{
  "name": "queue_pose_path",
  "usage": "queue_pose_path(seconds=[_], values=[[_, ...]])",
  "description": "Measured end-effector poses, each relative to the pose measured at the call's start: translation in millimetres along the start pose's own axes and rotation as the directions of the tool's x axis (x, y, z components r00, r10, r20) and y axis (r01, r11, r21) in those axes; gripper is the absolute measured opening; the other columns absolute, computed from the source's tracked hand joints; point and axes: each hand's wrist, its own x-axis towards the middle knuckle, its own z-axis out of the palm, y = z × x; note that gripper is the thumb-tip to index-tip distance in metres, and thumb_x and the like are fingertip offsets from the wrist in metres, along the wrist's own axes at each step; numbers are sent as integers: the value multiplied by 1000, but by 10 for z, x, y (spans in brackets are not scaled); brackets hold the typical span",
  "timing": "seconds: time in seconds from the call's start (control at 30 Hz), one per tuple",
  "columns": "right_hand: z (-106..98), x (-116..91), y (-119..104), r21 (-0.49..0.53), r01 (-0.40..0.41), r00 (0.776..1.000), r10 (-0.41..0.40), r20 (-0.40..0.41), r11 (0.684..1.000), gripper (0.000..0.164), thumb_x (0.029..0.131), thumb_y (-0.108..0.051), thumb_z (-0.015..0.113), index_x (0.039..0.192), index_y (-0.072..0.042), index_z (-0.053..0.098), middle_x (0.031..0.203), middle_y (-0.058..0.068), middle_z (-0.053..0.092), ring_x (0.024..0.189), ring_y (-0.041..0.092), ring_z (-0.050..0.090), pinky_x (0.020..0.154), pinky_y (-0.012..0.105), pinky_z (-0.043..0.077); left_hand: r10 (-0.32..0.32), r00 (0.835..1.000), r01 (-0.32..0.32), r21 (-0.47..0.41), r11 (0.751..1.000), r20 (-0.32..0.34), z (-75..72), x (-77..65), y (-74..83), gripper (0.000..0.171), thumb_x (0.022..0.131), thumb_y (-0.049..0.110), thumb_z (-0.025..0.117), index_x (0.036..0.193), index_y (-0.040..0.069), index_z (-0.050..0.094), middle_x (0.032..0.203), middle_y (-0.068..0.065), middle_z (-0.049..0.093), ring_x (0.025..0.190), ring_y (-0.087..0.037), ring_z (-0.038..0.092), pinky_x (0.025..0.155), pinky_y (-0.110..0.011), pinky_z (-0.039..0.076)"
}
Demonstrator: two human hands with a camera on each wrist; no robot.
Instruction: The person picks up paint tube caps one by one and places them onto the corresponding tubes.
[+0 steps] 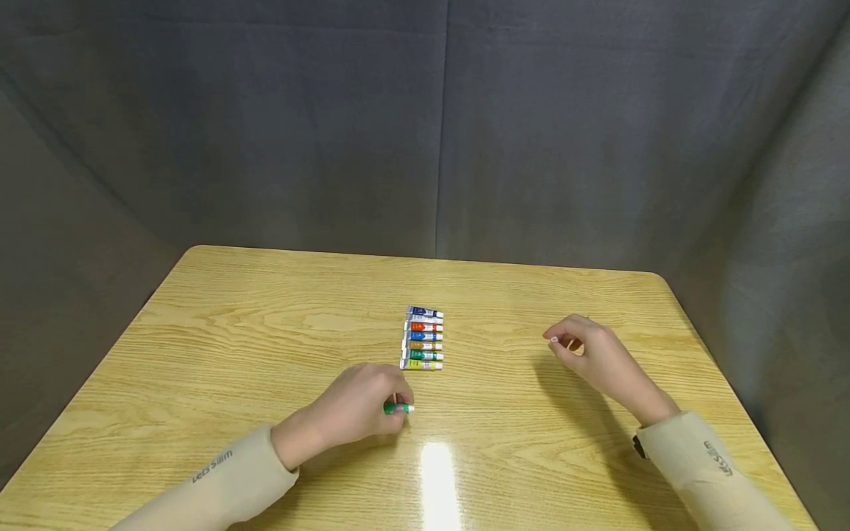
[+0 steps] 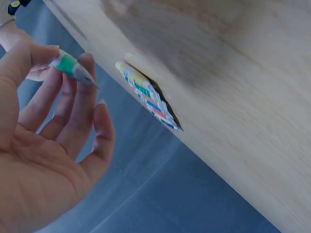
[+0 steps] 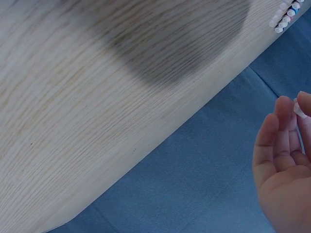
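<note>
My left hand (image 1: 365, 402) pinches a green paint tube (image 1: 397, 408) between thumb and fingers, its white end pointing right. In the left wrist view the tube (image 2: 73, 69) shows its crimped grey end, and the other fingers are loosely bent. On the right, my right hand (image 1: 591, 352) is raised over the table, with a small white cap-like piece (image 3: 299, 109) between thumb and fingertip. Just beyond the left hand lies a neat column of paint tubes (image 1: 423, 336), side by side with white caps to the right: dark blue, white, red, blue, ochre, green and yellow-green.
The wooden table (image 1: 265, 310) has rounded far corners, and a bright reflection shows near its front. Dark grey cloth (image 1: 332, 133) hangs behind it and along both sides.
</note>
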Motion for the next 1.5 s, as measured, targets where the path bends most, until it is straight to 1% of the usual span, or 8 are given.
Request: queue_pose_path(seconds=[0.2, 0.37, 0.63, 0.77, 0.97, 1.2, 1.3, 1.5], values=[[12, -5, -33, -3, 30, 999, -30, -34, 1000, 10, 96, -8, 72, 105, -12, 75, 94, 3, 72, 81, 4, 61, 73, 34, 58, -5, 1000, 4, -10, 1000, -29, -29, 38, -38, 17, 81, 0, 76, 96, 7, 79, 94, -2, 74, 74, -5, 58, 65, -16, 49], [7, -12, -80, 12, 13, 999, -12, -44, 1000, 13, 93, -7, 75, 106, -10, 75, 94, 1, 72, 80, 4, 62, 72, 35, 57, 3, 998, -4, -8, 1000, -57, -41, 67, -53, 18, 82, 0, 77, 99, 6, 78, 95, -3, 75, 81, -9, 65, 73, -19, 55], [18, -26, -168, 46, -21, 997, 24, -67, 999, 14, 90, -5, 77, 101, -12, 71, 88, -2, 73, 80, 5, 66, 71, 31, 57, 26, 993, -28, -11, 1000, -117, -53, 130, -76, 8, 85, 4, 79, 93, 7, 78, 88, -1, 75, 79, -11, 69, 72, -19, 57], [39, -28, -198, 35, 7, 994, -3, -108, 999, 15, 89, -3, 79, 97, -13, 71, 85, -5, 73, 78, 4, 65, 69, 26, 54, 45, 988, -48, -18, 999, -150, -58, 185, -83, 7, 85, 5, 80, 92, 8, 78, 88, -1, 76, 80, -11, 71, 71, -19, 57], [71, -29, -265, 39, 84, 985, -77, -156, 996, 18, 87, 1, 78, 99, -11, 73, 87, -5, 73, 79, 3, 64, 67, 21, 53, 79, 976, -80, 4, 997, -204, -89, 276, -64, 9, 85, 5, 79, 92, 9, 79, 92, 0, 78, 82, -10, 71, 75, -20, 58], [154, -25, -336, 70, 155, 974, -141, -176, 985, 21, 88, 4, 77, 100, -13, 76, 93, -4, 72, 81, 1, 60, 70, 13, 50, 97, 970, -94, 28, 995, -221, -109, 375, -44, 8, 85, 5, 80, 91, 11, 79, 89, 3, 78, 78, -8, 68, 71, -16, 54], [184, -22, -377, 78, 184, 968, -167, -188, 980, 21, 88, 5, 76, 102, -10, 76, 95, -2, 73, 82, 2, 61, 71, 11, 49, 111, 965, -105, 37, 994, -236, -104, 414, -47, 9, 84, 5, 81, 90, 13, 80, 88, 4, 78, 76, -7, 67, 74, -20, 55], [225, 4, -467, 91, 214, 962, -194, -192, 973, 21, 88, 6, 75, 105, -6, 78, 99, 1, 73, 84, 2, 60, 72, 14, 51, 148, 947, -131, 80, 988, -284, -108, 491, -30, 9, 83, 8, 82, 89, 14, 80, 87, 6, 77, 74, -6, 65, 77, -27, 55]])
